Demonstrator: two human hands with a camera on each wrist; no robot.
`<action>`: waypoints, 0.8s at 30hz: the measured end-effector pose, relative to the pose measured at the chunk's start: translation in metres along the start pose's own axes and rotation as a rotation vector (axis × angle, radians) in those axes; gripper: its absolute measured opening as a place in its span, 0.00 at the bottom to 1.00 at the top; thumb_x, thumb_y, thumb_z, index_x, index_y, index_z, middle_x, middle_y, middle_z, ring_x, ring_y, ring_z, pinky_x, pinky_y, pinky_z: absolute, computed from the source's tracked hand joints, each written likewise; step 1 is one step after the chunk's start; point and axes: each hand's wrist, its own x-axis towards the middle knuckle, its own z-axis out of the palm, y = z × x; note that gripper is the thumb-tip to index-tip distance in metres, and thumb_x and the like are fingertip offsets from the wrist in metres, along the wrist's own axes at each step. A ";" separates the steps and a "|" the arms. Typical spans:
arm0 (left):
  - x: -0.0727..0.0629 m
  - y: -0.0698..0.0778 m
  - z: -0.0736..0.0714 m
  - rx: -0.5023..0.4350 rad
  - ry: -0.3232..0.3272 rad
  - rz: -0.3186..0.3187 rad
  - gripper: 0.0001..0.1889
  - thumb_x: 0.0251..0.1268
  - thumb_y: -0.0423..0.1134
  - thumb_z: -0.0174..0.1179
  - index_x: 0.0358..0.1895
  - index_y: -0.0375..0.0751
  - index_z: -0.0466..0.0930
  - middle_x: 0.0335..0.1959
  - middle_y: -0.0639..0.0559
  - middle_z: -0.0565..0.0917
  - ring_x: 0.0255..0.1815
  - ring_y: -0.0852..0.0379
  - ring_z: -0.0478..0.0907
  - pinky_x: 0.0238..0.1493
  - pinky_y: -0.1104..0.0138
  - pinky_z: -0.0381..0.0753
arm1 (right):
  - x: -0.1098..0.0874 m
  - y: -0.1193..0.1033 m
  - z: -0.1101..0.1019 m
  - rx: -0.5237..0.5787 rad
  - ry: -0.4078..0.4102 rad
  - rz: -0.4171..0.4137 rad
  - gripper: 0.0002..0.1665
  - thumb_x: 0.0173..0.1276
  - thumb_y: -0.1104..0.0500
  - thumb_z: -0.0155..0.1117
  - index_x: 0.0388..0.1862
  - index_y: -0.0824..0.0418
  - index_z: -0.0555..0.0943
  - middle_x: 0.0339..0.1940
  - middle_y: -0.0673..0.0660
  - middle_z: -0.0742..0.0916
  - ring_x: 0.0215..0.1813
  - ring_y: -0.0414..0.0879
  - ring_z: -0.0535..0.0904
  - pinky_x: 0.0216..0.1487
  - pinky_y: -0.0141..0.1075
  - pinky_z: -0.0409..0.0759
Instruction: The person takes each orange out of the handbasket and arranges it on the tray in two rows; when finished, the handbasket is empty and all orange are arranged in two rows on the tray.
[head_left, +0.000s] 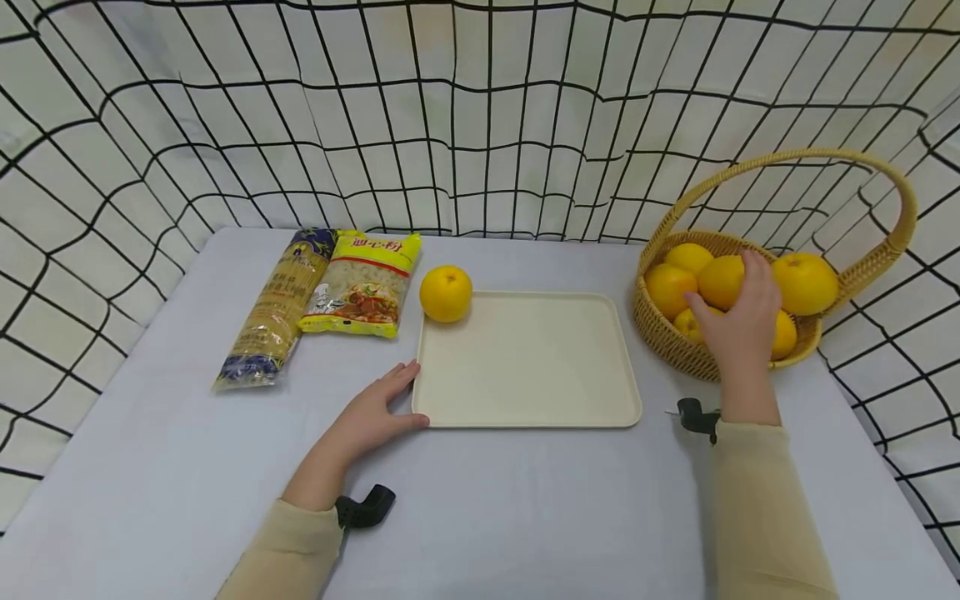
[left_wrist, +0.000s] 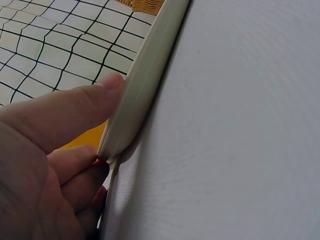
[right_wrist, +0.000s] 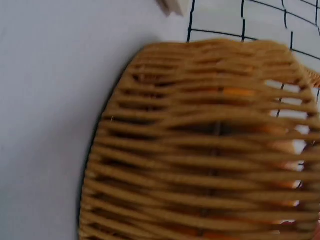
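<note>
touching near-l. corner of tray (head_left: 525, 358): l. hand (head_left: 372, 410), fingers loosely extended; at far-l. corner, lone orange (head_left: 446, 293); nr table (head_left: 525, 517) far-r. corner, in basket (head_left: 678, 350), 2nd orange (head_left: 720, 282) under r. hand (head_left: 745, 325), fingers spread, can't tell if gripping.

Booth-like workspace: black netting (head_left: 489, 86), white tabletop (head_left: 525, 508)

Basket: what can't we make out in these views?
Fruit: total unclear; in the head view, the right hand and upper pieces could hide others.
Right hand: hold unclear; head view, its own back hides the palm.
Basket: right wrist view, bottom edge cuts it off; weave blurred.
Basket, left wrist view: top edge cuts off all but a sliver.
</note>
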 end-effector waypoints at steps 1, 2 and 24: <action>0.000 0.000 0.000 -0.001 -0.001 -0.001 0.46 0.50 0.56 0.63 0.71 0.48 0.51 0.72 0.46 0.53 0.72 0.41 0.48 0.67 0.44 0.51 | 0.002 0.003 -0.001 -0.001 0.007 0.008 0.49 0.60 0.45 0.60 0.73 0.53 0.46 0.74 0.53 0.52 0.73 0.55 0.44 0.70 0.54 0.49; 0.000 0.000 0.000 -0.001 -0.001 -0.002 0.46 0.50 0.56 0.63 0.71 0.48 0.51 0.72 0.46 0.53 0.72 0.40 0.48 0.67 0.44 0.51 | 0.003 0.005 -0.001 -0.006 0.007 0.020 0.49 0.60 0.44 0.60 0.73 0.52 0.46 0.74 0.53 0.51 0.73 0.55 0.44 0.70 0.54 0.49; 0.000 0.000 0.001 0.003 0.001 -0.010 0.45 0.51 0.56 0.62 0.71 0.48 0.50 0.72 0.44 0.52 0.72 0.39 0.48 0.67 0.43 0.51 | 0.025 0.022 0.001 -0.143 -0.110 0.166 0.46 0.64 0.43 0.52 0.74 0.53 0.43 0.75 0.54 0.46 0.71 0.60 0.39 0.59 0.63 0.61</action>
